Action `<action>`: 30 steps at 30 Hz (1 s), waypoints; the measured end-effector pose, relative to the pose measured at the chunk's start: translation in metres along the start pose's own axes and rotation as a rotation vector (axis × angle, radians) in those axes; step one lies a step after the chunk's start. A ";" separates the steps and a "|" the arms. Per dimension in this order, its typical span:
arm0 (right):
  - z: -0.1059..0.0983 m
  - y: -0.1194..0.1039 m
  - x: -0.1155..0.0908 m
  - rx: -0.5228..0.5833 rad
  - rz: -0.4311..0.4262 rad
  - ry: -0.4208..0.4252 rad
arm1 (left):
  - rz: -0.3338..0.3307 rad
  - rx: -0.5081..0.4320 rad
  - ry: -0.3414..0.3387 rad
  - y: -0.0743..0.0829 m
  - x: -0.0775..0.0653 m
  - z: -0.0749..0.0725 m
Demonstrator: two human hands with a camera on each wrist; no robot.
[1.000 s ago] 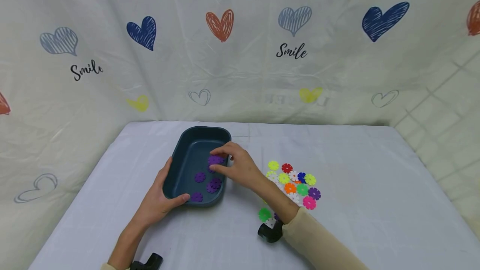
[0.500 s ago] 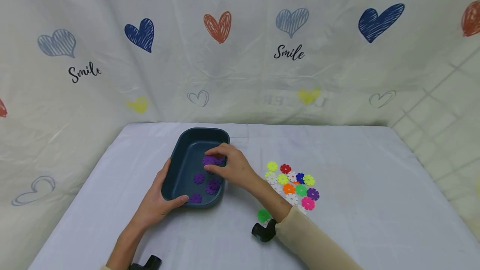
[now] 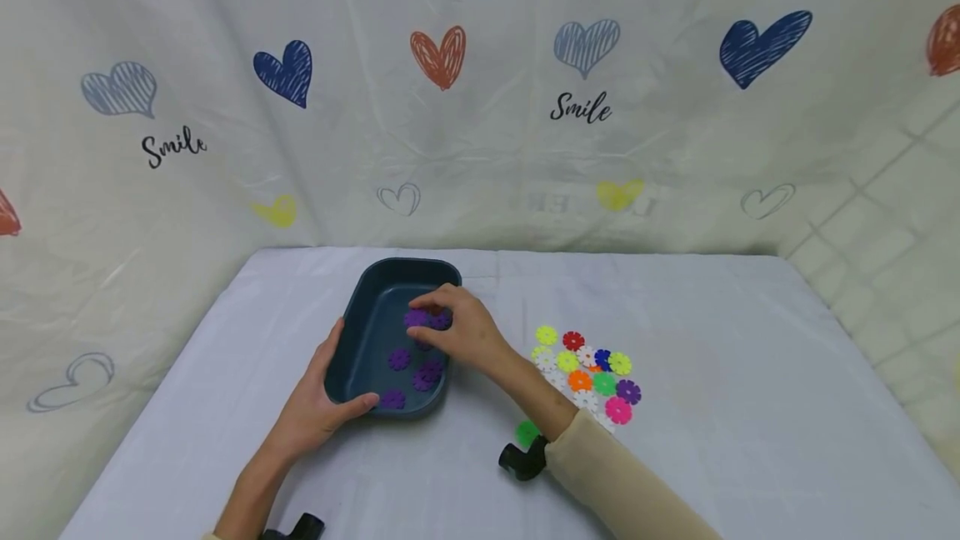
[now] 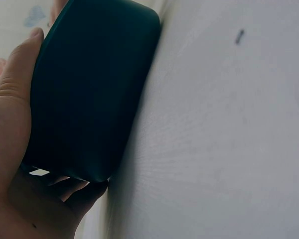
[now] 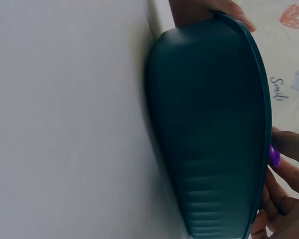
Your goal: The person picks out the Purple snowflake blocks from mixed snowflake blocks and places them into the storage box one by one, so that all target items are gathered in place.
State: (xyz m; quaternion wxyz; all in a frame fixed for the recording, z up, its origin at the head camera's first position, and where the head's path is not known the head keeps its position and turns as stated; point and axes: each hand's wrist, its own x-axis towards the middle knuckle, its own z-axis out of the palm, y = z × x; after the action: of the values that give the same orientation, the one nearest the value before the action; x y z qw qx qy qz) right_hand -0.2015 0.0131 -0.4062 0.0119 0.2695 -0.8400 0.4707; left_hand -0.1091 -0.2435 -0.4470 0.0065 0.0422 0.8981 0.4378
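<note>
Centre of frame: left hand [image 3: 311, 411] grips dark blue tray [image 3: 371, 327] by its lower-left corner; right hand [image 3: 467, 330] pinches purple flower disc [image 3: 416, 318]. Coloured discs [image 3: 604, 382] lie right of centre.

A white backdrop sheet [image 3: 495, 132] is hanging in soft creases. Along its upper part a striped grey-blue heart [image 3: 120, 90], a dark blue heart [image 3: 285, 73] and an orange-red heart [image 3: 438, 58] are running in a row, with grey-blue and dark blue ones following again to the right. Black "Smile" lettering [image 3: 581, 107] is sitting below each grey-blue heart. Lower down, two yellow hearts [image 3: 620, 194] and some thin outlined hearts [image 3: 399, 199] are showing. A white tablecloth [image 3: 750, 357] is spreading in front of the sheet.
</note>
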 end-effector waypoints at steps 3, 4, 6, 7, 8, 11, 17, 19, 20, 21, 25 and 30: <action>0.002 0.000 -0.001 -0.003 -0.009 0.003 | 0.002 -0.001 0.000 -0.001 -0.002 0.000; 0.003 0.000 -0.001 -0.003 -0.011 0.001 | 0.002 -0.002 0.001 -0.001 -0.003 0.000; 0.004 0.000 -0.002 -0.007 -0.009 0.000 | 0.003 -0.002 0.000 -0.001 -0.004 -0.001; 0.004 0.000 -0.002 -0.012 -0.009 0.001 | 0.005 -0.002 -0.001 -0.001 -0.004 -0.001; 0.004 0.000 -0.002 -0.021 -0.007 0.002 | 0.007 0.000 0.000 -0.001 -0.004 -0.001; 0.004 -0.001 -0.001 -0.042 0.000 0.007 | 0.009 -0.001 -0.001 -0.001 -0.003 0.000; 0.006 -0.003 0.003 -0.090 -0.020 0.025 | 0.009 0.009 0.004 -0.001 0.001 0.000; 0.007 -0.003 0.004 -0.106 -0.022 0.030 | 0.004 0.013 0.003 -0.001 0.001 0.000; 0.007 -0.004 0.004 -0.118 -0.021 0.032 | 0.001 0.014 0.002 -0.001 0.001 0.000; 0.008 -0.003 0.005 -0.125 -0.021 0.033 | -0.001 0.015 0.001 0.000 0.001 0.000; 0.010 -0.003 0.006 -0.142 -0.016 0.044 | -0.011 0.016 -0.001 0.000 0.000 0.000; 0.013 -0.002 0.011 -0.112 -0.030 0.062 | -0.014 -0.001 -0.007 -0.001 0.001 0.000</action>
State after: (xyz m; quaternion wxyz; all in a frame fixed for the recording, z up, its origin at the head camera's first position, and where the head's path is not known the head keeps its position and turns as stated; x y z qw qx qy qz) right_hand -0.2072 -0.0027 -0.4086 0.0600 0.2661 -0.8602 0.4308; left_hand -0.1098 -0.2439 -0.4475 0.0127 0.0373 0.8981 0.4380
